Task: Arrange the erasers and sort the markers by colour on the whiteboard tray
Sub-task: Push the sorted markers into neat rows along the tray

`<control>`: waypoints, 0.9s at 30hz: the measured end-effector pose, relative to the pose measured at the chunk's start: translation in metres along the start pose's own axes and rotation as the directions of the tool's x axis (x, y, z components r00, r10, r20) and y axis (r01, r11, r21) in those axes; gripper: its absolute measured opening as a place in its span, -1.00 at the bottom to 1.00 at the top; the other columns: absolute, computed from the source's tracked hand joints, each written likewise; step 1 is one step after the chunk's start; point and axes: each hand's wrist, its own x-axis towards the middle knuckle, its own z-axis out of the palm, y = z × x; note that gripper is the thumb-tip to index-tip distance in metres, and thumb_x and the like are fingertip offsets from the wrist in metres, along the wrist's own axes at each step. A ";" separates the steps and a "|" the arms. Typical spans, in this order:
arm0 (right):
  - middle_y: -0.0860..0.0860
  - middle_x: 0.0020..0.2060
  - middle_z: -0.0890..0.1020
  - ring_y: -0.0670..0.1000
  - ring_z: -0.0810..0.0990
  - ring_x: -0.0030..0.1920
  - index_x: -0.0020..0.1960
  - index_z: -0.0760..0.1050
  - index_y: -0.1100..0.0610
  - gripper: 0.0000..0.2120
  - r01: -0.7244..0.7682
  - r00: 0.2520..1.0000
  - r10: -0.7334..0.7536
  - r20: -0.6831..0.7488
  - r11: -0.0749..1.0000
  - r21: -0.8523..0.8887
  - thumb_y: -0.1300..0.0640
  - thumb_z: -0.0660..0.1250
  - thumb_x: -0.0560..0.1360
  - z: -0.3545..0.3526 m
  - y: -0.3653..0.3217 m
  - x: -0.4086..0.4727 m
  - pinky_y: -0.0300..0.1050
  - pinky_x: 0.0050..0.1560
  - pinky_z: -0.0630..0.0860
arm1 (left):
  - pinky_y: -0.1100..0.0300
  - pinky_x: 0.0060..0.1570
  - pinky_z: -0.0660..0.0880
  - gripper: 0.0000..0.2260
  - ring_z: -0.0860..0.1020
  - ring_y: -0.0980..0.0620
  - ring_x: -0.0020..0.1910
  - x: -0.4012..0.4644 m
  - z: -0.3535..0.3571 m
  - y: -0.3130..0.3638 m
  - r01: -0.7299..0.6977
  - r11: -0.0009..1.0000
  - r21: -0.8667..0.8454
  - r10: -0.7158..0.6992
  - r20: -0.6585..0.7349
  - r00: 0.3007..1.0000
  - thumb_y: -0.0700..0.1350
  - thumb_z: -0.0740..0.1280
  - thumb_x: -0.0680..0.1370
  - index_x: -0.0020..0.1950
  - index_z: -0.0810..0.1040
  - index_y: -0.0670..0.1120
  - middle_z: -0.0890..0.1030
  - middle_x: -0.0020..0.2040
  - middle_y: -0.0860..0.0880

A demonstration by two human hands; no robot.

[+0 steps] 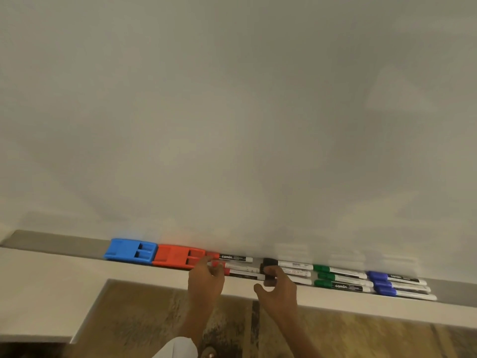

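**A:** left hand [206, 279] is pinching a red marker [233, 266] at its cap, right hand [277, 285] gripping a black marker [286, 272] cap, both on the tray [59, 242].

**B:** probably light, slick barrels, so hold mid-barrel. Erasers [154, 251] sit just left of that left hand.

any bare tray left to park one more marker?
Bare tray left of the blue eraser, and a short strip right of the blue markers. Between those it is crowded: red eraser, red markers, black markers, green markers, with left hand and right hand at the red and black caps.
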 end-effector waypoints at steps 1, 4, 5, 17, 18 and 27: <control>-0.19 -0.10 0.58 -0.20 0.56 -0.13 0.08 0.47 -0.06 -0.59 -0.004 1.000 0.004 -0.029 1.000 -0.020 0.12 0.53 0.29 -0.001 0.003 -0.003 -0.50 -0.21 0.34 | 0.06 -0.17 0.62 -0.85 0.63 0.00 -0.28 -0.004 0.000 0.001 -0.083 0.996 0.023 0.083 -0.026 0.996 -0.12 0.37 0.53 0.06 0.59 -0.13 0.66 -0.24 -0.05; -0.19 -0.06 0.54 -0.15 0.49 -0.02 0.12 0.46 -0.05 -0.57 -0.014 1.000 0.013 -0.009 0.994 -0.106 0.09 0.52 0.31 0.003 0.010 -0.009 -0.35 -0.03 0.34 | 0.09 -0.05 0.59 -0.84 0.62 0.02 -0.09 -0.024 0.006 0.001 -0.374 0.919 0.125 0.377 -0.004 0.926 -0.17 0.35 0.52 0.09 0.61 -0.10 0.67 -0.08 -0.03; -0.19 -0.03 0.53 -0.16 0.47 0.00 0.14 0.45 -0.05 -0.56 -0.013 1.000 0.015 0.020 0.992 -0.127 0.09 0.51 0.32 0.006 0.010 -0.010 -0.34 -0.01 0.34 | 0.08 0.09 0.55 -0.75 0.60 -0.02 0.08 -0.031 0.012 -0.001 -0.450 0.875 0.178 0.444 0.073 0.893 -0.17 0.32 0.54 0.20 0.59 -0.11 0.65 0.10 -0.06; -0.20 0.01 0.54 -0.18 0.51 0.02 0.20 0.42 -0.10 -0.49 0.017 0.999 -0.012 0.052 0.995 -0.103 0.11 0.48 0.30 0.000 0.020 -0.012 -0.47 -0.15 0.35 | -0.04 0.42 -0.17 -0.42 -0.35 -0.09 0.53 -0.047 0.038 -0.025 -0.663 0.443 0.604 0.504 0.444 0.741 0.08 -0.23 0.62 0.55 -0.22 -0.20 -0.37 0.54 -0.15; -0.17 0.01 0.55 -0.14 0.53 0.02 0.19 0.44 -0.08 -0.51 0.021 1.000 -0.022 -0.006 0.995 -0.100 0.11 0.48 0.31 -0.009 0.025 -0.012 -0.43 -0.14 0.41 | -0.06 0.40 -0.16 -0.41 -0.35 -0.08 0.53 -0.046 0.040 -0.023 -0.644 0.443 0.624 0.475 0.445 0.759 0.12 -0.28 0.60 0.55 -0.16 -0.19 -0.35 0.55 -0.14; -0.03 0.22 0.53 0.02 0.55 0.13 0.31 0.40 -0.07 -0.48 0.059 0.977 -0.103 -0.187 0.971 -0.231 0.07 0.43 0.38 -0.058 0.052 0.000 0.00 0.08 0.59 | -0.22 0.41 -0.12 -0.30 -0.35 0.03 0.51 -0.044 0.050 -0.011 -0.594 0.562 0.576 0.348 0.487 0.801 0.29 -0.20 0.56 0.52 0.05 -0.18 -0.02 0.58 -0.12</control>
